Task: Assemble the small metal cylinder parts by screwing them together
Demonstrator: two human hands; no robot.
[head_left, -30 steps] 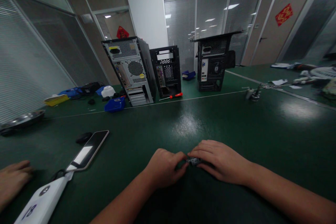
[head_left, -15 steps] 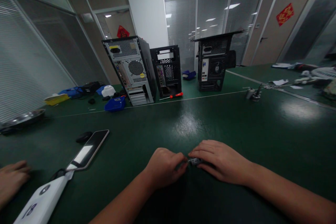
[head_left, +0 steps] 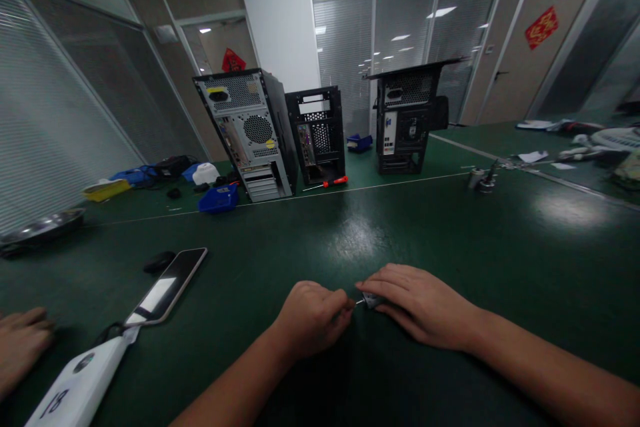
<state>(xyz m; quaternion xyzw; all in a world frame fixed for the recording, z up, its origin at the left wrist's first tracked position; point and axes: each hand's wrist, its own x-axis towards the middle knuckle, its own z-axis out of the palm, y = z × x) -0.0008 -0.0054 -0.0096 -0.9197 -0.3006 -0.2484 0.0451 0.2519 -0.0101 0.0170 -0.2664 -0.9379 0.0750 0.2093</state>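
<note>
My two hands meet low in the middle of the green table [head_left: 450, 227]. My right hand [head_left: 420, 303] lies curled over a small grey metal part [head_left: 371, 300], pinning it between thumb and fingers. My left hand [head_left: 311, 317] is closed in a pinch just left of it. A thin pin or wire [head_left: 358, 302] shows between my left fingertips and the part. Most of the part is hidden under my right fingers.
A phone [head_left: 167, 283] and a white pack marked 18 [head_left: 75, 387] lie at left, beside a dark mouse-like object [head_left: 159, 260]. Another person's hand [head_left: 20, 343] rests at the left edge. Three computer cases [head_left: 255, 133] [head_left: 320, 133] [head_left: 407, 120], a red screwdriver [head_left: 333, 182] and blue bins [head_left: 219, 200] stand at the back.
My left hand has drawn slightly left, away from the part, so a thin pin now shows in the gap. My right hand has barely moved. The other person's hand slid left.
</note>
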